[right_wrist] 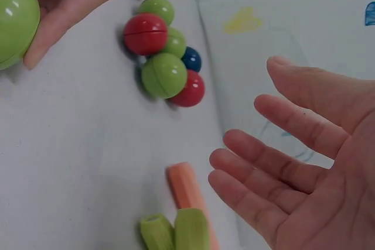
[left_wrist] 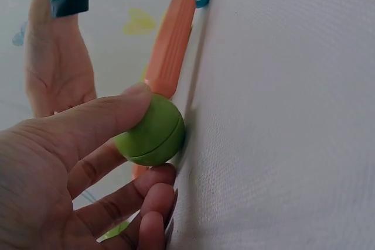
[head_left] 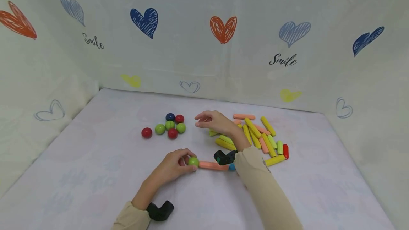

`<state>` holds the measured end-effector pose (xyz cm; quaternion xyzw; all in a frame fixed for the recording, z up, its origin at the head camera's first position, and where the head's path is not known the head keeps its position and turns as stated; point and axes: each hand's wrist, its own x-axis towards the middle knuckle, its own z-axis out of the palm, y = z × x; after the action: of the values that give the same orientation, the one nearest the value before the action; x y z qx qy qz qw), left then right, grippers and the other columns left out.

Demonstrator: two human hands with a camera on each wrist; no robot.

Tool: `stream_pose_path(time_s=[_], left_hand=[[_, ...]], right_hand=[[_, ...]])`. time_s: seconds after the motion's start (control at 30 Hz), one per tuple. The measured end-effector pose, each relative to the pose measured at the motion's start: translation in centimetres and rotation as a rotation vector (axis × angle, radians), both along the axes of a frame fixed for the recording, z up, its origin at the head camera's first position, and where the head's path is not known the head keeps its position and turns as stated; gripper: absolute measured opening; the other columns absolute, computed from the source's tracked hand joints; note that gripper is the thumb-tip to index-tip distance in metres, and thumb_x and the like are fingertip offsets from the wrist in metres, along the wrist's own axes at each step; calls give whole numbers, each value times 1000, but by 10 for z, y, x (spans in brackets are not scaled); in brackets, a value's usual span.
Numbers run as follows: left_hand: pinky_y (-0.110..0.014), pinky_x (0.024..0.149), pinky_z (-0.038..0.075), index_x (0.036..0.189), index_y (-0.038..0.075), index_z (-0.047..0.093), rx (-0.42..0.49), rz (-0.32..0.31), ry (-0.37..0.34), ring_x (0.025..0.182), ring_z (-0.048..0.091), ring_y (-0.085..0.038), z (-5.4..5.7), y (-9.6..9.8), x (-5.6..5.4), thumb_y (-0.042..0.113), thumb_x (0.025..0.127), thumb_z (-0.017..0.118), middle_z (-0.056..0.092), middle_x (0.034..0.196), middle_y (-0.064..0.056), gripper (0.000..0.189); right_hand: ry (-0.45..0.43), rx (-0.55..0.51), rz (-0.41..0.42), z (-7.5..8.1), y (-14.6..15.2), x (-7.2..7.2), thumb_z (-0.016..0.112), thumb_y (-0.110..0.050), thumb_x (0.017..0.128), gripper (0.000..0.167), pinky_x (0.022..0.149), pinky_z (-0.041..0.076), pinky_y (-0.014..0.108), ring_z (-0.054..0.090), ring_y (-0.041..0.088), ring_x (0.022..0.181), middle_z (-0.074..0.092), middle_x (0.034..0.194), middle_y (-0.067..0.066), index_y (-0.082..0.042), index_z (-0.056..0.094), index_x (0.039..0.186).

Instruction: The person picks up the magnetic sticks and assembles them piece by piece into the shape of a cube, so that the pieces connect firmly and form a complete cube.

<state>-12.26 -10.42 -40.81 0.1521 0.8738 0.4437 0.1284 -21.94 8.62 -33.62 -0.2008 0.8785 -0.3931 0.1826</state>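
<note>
My left hand (head_left: pixel 172 164) pinches a green ball (left_wrist: pixel 153 133) between thumb and fingers, low over the white table. Against that ball sits the end of an orange stick (head_left: pixel 213 166), and a small blue piece (head_left: pixel 232 167) follows at the stick's other end, partly behind my right forearm. With fingers loosely extended and holding nothing, my right hand (head_left: pixel 215 121) hovers between the loose balls and the stick pile. Under it in the right wrist view lie light green sticks (right_wrist: pixel 192 229) and an orange one (right_wrist: pixel 184 182).
Left of my right hand is a group of green, red and dark blue balls (head_left: pixel 170 125). A red ball (head_left: pixel 147 132) lies at its left. Yellow, orange, light green and red sticks (head_left: pixel 252 127) are piled to the right. A white curtain (head_left: pixel 191 59) with hearts hangs behind the table.
</note>
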Motion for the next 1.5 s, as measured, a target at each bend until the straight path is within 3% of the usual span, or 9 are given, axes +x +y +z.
stream_pose_path(time_s=[0.17, 0.33, 0.5, 0.8, 1.03, 1.17, 1.37, 1.5], left_hand=[[-21, 61, 40, 102, 16, 64, 3, -10, 10, 71, 47, -13, -1, -1, -1, 26, 78, 74, 54, 82, 3, 28], [-21, 61, 41, 101, 15, 65, 22, -30, 16, 69, 48, -11, -1, -2, -1, 27, 78, 74, 56, 82, 3, 27], [-21, 61, 40, 98, 14, 64, 20, -29, 32, 69, 48, -11, -1, -3, -1, 28, 78, 75, 56, 80, 2, 26], [-21, 60, 39, 97, 11, 61, 20, -27, 26, 70, 47, -12, 1, -5, -1, 26, 78, 75, 56, 80, 0, 28], [-21, 59, 38, 95, 11, 60, 29, -33, 20, 70, 47, -13, 2, -4, -2, 25, 78, 75, 55, 79, 0, 27], [-21, 59, 38, 95, 11, 60, 34, -40, 23, 69, 47, -12, 2, -4, -2, 24, 78, 75, 55, 79, 0, 26], [-21, 59, 39, 96, 12, 60, 27, -35, 15, 67, 47, -11, 1, -4, -1, 25, 78, 74, 55, 79, 1, 26], [-21, 60, 40, 98, 14, 62, 15, -16, 10, 68, 48, -11, 1, -4, 0, 24, 78, 74, 56, 80, 2, 25]], right_hand=[[-133, -31, -15, -17, -18, -16, 60, -31, 90, 43, 91, 47, 35, 58, 24, 103, 60, 119, 10, -9, 54, 127], [-225, -24, -111, -32, -36, -20, 63, -31, 88, 45, 87, 48, 31, 59, 21, 92, 62, 109, 10, -9, 54, 126], [-199, 27, -160, -40, -49, -23, 65, -35, 85, 48, 84, 48, 29, 59, 19, 92, 61, 114, 10, -10, 55, 124], [-176, 92, -169, -43, -57, -24, 67, -40, 83, 47, 80, 46, 29, 56, 20, 92, 59, 120, 9, -15, 59, 122], [-146, 140, -181, -44, -63, -22, 67, -42, 82, 50, 101, 39, 41, 48, 25, 118, 52, 133, 9, -15, 59, 123], [-134, 160, -184, -42, -67, -20, 67, -41, 83, 50, 106, 34, 43, 42, 25, 127, 49, 137, 9, -14, 57, 124], [-117, 177, -158, -41, -64, -18, 67, -41, 83, 48, 102, 38, 41, 46, 24, 121, 52, 132, 8, -12, 59, 121], [-111, 147, -100, -36, -53, -15, 66, -43, 83, 47, 91, 45, 36, 53, 21, 105, 58, 122, 7, -14, 60, 119]])
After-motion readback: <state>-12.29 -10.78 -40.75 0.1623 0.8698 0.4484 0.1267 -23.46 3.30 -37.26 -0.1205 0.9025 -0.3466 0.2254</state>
